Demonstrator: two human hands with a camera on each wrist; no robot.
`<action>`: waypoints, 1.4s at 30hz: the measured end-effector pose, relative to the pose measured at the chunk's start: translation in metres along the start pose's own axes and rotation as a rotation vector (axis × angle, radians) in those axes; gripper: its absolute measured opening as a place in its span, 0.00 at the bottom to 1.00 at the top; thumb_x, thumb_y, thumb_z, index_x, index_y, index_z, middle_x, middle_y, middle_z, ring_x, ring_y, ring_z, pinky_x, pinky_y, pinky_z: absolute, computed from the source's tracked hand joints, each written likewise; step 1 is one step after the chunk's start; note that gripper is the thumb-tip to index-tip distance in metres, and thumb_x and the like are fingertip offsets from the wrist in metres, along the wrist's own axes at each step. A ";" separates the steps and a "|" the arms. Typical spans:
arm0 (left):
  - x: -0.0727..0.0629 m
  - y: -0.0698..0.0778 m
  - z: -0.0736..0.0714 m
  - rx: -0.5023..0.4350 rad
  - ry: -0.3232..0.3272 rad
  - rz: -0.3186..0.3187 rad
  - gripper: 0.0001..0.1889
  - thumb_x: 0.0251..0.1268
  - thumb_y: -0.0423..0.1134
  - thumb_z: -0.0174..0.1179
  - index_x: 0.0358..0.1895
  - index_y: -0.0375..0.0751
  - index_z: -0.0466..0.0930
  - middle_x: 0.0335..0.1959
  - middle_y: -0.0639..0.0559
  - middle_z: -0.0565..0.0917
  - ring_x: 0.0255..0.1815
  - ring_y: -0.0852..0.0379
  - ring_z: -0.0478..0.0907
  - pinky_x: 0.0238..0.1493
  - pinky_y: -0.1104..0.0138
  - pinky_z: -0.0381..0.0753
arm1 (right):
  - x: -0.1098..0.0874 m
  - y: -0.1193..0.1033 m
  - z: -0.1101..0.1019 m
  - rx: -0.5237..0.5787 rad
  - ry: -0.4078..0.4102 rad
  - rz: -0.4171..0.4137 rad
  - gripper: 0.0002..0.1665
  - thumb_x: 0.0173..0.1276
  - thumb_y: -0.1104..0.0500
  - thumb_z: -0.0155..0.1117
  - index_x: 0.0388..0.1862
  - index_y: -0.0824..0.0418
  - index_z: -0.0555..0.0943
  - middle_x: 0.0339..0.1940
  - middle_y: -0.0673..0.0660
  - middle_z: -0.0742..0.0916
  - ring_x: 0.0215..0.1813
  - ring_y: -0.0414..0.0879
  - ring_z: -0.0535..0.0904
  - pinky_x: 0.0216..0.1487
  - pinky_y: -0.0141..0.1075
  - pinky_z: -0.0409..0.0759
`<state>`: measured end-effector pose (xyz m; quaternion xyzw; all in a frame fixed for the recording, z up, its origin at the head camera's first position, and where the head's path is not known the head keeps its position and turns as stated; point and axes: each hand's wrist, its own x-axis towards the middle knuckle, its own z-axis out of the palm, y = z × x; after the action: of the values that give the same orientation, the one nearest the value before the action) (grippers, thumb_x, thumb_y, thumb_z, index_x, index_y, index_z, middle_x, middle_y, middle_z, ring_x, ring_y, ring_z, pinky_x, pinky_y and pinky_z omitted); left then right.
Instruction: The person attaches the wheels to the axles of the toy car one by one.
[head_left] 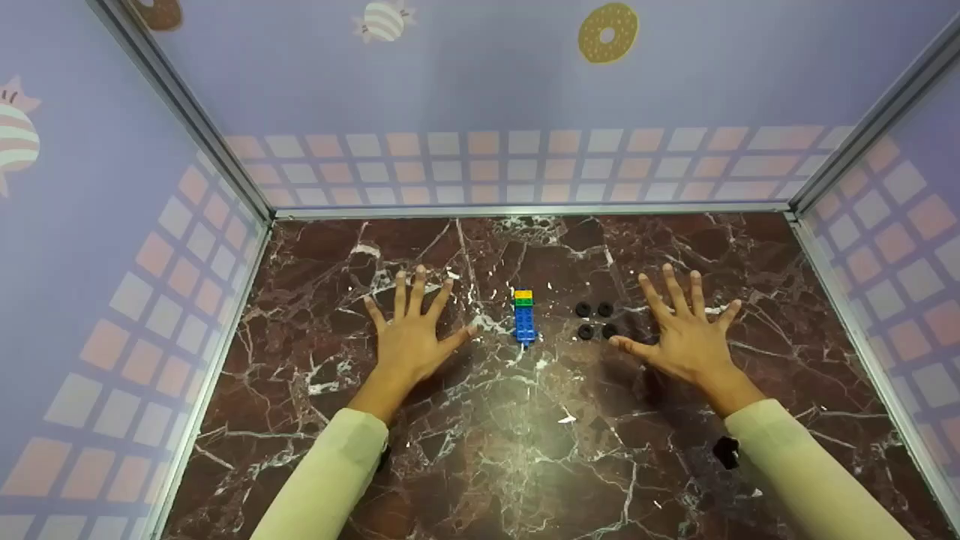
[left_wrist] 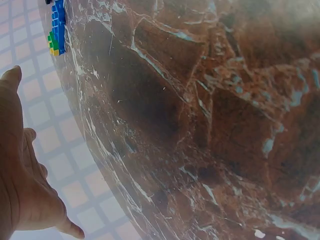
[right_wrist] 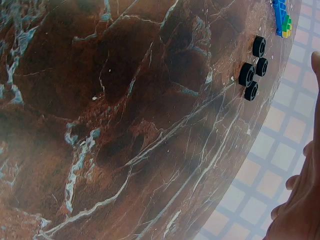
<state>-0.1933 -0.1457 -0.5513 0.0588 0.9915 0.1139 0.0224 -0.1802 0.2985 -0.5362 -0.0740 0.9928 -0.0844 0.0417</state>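
Observation:
Between the two hands lies a toy brick vehicle body [head_left: 524, 322], a long blue base with green and yellow bricks at its far end. To its right several black toy wheels [head_left: 584, 309] form a small cluster; the wheels [right_wrist: 246, 74] also show in the right wrist view. My left hand [head_left: 411, 341], fingers spread, is left of the brick body and holds nothing. With its fingers fanned out as well, my right hand [head_left: 686, 337] is just right of the wheels, its thumb near the closest one, and holds nothing.
A dark red marbled tabletop [head_left: 480, 450] lies under everything. Purple panels with a checked pattern [head_left: 525, 90] enclose the back and both sides, joined by metal edging [head_left: 525, 212]. A small black object [head_left: 725, 453] shows beside the right sleeve.

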 end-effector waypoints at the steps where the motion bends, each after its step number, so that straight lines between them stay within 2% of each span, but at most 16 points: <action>1: 0.001 0.000 0.000 -0.005 0.002 0.001 0.51 0.72 0.84 0.47 0.92 0.73 0.41 0.95 0.51 0.33 0.95 0.39 0.26 0.83 0.19 0.22 | 0.001 0.000 0.000 0.001 0.002 -0.003 0.69 0.69 0.12 0.52 0.95 0.37 0.36 0.94 0.50 0.32 0.92 0.66 0.20 0.72 0.85 0.12; 4: 0.002 0.001 -0.002 -0.002 0.001 0.000 0.51 0.72 0.83 0.49 0.92 0.73 0.42 0.95 0.51 0.33 0.95 0.39 0.25 0.83 0.19 0.23 | 0.002 0.000 0.001 0.003 -0.001 -0.007 0.70 0.67 0.11 0.53 0.95 0.38 0.38 0.94 0.50 0.33 0.92 0.66 0.21 0.72 0.86 0.13; 10: 0.004 0.004 -0.001 0.006 -0.028 0.004 0.51 0.73 0.83 0.48 0.92 0.72 0.41 0.94 0.50 0.31 0.95 0.39 0.26 0.83 0.18 0.23 | 0.003 0.000 0.004 -0.007 -0.034 -0.001 0.71 0.67 0.10 0.52 0.95 0.37 0.34 0.93 0.50 0.30 0.92 0.66 0.19 0.72 0.85 0.13; 21: 0.009 0.009 0.003 0.022 -0.014 0.030 0.49 0.75 0.80 0.50 0.92 0.67 0.48 0.95 0.47 0.38 0.95 0.35 0.31 0.83 0.17 0.29 | 0.010 -0.011 0.010 0.013 -0.059 0.002 0.69 0.67 0.09 0.50 0.95 0.35 0.38 0.95 0.54 0.34 0.92 0.68 0.21 0.70 0.85 0.10; 26: 0.012 0.013 0.008 0.045 -0.033 0.038 0.49 0.76 0.79 0.49 0.92 0.67 0.47 0.95 0.47 0.36 0.95 0.36 0.32 0.83 0.16 0.30 | 0.012 -0.017 0.014 0.032 -0.078 0.002 0.68 0.67 0.09 0.51 0.95 0.37 0.42 0.95 0.54 0.35 0.92 0.68 0.22 0.71 0.87 0.14; 32: 0.013 0.021 0.017 -0.027 -0.053 0.057 0.49 0.75 0.80 0.49 0.92 0.66 0.51 0.95 0.47 0.39 0.95 0.37 0.31 0.83 0.19 0.23 | 0.013 -0.022 0.017 0.031 -0.086 0.005 0.70 0.66 0.09 0.52 0.95 0.39 0.43 0.96 0.55 0.38 0.93 0.69 0.26 0.74 0.89 0.18; 38: 0.016 0.030 0.025 -0.009 -0.095 0.099 0.47 0.77 0.80 0.47 0.92 0.67 0.50 0.95 0.45 0.44 0.95 0.37 0.34 0.85 0.19 0.31 | 0.014 -0.027 0.022 0.025 -0.089 0.001 0.70 0.66 0.09 0.52 0.95 0.40 0.44 0.96 0.57 0.40 0.93 0.70 0.28 0.73 0.90 0.19; 42: 0.020 0.037 0.027 -0.021 -0.116 0.124 0.48 0.77 0.80 0.47 0.92 0.64 0.51 0.95 0.44 0.45 0.95 0.38 0.35 0.85 0.19 0.32 | 0.016 -0.031 0.024 0.016 -0.093 0.001 0.70 0.66 0.09 0.51 0.95 0.41 0.44 0.96 0.58 0.42 0.93 0.70 0.29 0.73 0.89 0.19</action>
<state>-0.2072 -0.1009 -0.5700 0.1266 0.9817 0.1219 0.0731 -0.1891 0.2622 -0.5560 -0.0771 0.9891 -0.0889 0.0884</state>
